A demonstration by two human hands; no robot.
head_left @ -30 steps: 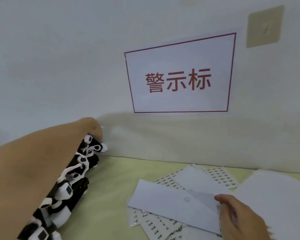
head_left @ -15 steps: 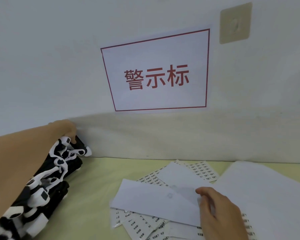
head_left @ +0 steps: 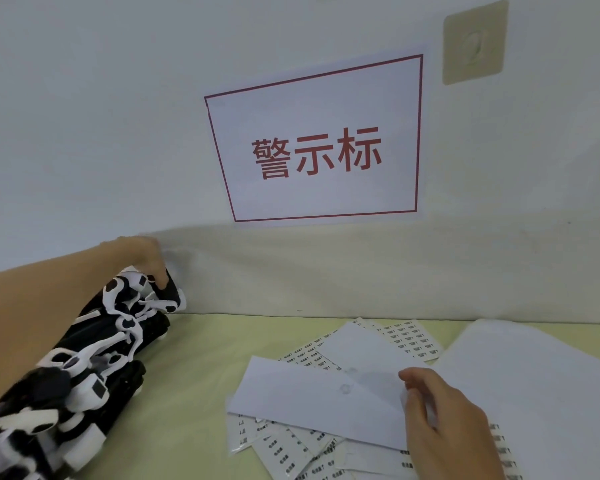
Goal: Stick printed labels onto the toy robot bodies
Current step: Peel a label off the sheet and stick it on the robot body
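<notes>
2 bare forearms, no sleeves

Left hand reaches far forward, fingers curled down; right hand rests low

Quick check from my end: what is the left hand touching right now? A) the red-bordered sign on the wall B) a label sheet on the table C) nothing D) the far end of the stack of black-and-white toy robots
D: the left hand reaches over the toy robots and grips the far end of the stack by the wall, while the right hand rests on the label sheets.
</notes>
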